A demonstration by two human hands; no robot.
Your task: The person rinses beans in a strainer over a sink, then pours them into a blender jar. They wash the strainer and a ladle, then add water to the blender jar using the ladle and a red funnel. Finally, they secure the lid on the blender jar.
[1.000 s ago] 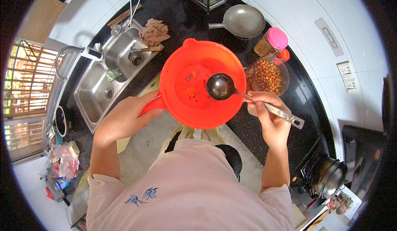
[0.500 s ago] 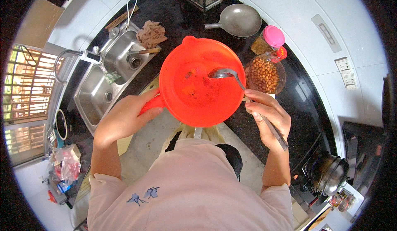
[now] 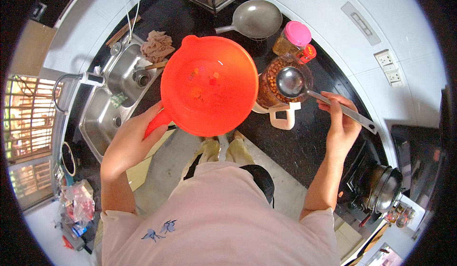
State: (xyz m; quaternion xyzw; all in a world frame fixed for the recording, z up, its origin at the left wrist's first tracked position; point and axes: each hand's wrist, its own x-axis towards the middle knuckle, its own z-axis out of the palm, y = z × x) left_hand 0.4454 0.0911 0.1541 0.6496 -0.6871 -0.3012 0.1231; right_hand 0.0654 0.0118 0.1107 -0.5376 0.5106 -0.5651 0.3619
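Both forearms [image 3: 320,185] reach forward, well apart; the left hand [image 3: 128,140] grips with its thumb extended, while the right hand [image 3: 343,123] pinches between thumb and curled fingers

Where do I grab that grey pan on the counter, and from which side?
By its straight handle, probably from the left: it juts that way from the pan's round body, with its end free. The near side looks less handy, since your left hand holds the red bowl there.
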